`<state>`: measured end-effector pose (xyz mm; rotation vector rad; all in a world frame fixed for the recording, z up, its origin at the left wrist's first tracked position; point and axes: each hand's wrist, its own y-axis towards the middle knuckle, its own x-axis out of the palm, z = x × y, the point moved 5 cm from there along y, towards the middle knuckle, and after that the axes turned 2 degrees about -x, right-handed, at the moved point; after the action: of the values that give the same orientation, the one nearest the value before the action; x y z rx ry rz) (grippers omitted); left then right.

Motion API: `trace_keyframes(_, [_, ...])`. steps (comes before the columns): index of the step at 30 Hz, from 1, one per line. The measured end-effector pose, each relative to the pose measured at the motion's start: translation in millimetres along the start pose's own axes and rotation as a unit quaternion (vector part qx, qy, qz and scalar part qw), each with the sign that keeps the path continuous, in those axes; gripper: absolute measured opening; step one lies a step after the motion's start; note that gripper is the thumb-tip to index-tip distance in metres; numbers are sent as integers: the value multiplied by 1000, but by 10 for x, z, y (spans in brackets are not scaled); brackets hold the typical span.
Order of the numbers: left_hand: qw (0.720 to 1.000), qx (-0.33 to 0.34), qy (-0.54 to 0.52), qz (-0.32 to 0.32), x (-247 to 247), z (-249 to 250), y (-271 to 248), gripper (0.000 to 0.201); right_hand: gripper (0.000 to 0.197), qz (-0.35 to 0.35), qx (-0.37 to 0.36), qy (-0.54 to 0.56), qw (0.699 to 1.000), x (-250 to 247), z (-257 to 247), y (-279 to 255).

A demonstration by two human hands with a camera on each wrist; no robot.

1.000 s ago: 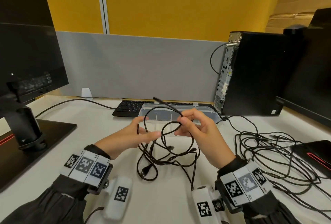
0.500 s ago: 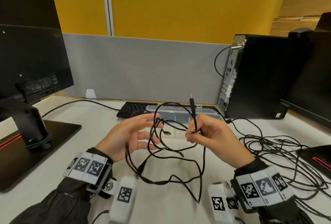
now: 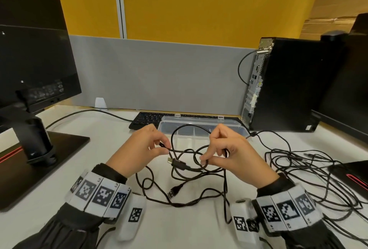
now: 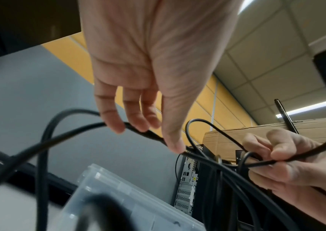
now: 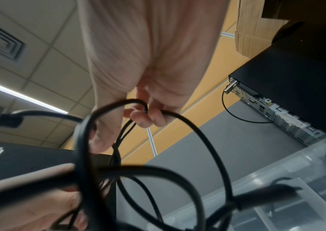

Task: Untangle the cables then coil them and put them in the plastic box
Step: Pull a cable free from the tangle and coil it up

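A tangle of thin black cables [image 3: 185,171] hangs between my hands above the white desk. My left hand [image 3: 147,147] pinches one strand near its plug between thumb and fingers [image 4: 176,146]. My right hand [image 3: 221,151] grips several loops [image 5: 138,112] in curled fingers and pinches another strand at its thumb. Two USB plugs [image 3: 178,164] dangle below the knot. The clear plastic box [image 3: 229,124] sits open on the desk just behind my hands, its compartments seemingly holding nothing.
A second heap of black cables [image 3: 310,171] lies at the right on the desk. A keyboard [image 3: 145,119] sits behind the box, a PC tower [image 3: 288,83] at back right, a monitor stand [image 3: 37,145] at left.
Both hands have dropped lower and moved apart. The cable end that stuck up from my right hand is now down in the tangle, and my left hand has closed into a pinch on a strand.
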<state>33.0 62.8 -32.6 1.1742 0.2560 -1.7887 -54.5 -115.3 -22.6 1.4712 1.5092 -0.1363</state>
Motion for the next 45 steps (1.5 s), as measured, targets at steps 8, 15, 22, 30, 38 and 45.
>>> trace_keyframes(8, [998, 21, 10, 54, -81, -113, 26, 10, 69, -16, 63, -51, 997, -76, 76, 3])
trace_keyframes(15, [998, 15, -38, 38, -111, -176, 9, 12, 32, 135, 105, -102, 980, -323, 331, -59])
trace_keyframes(22, [994, 20, -97, 54, -186, -167, -10, 10, 18, 343, 150, -15, 927, -552, 504, -158])
trace_keyframes(30, [957, -77, -235, 154, -363, -323, 7, 22, 25, 387, 235, -28, 891, -743, 711, -308])
trace_keyframes(38, [835, -176, -492, 172, -403, -489, 7, 23, 17, 288, 311, -110, 899, -769, 788, -294])
trace_keyframes(45, [760, -167, -621, 93, -177, -317, 0, 19, 40, -5, 193, -337, 921, -159, -145, 175])
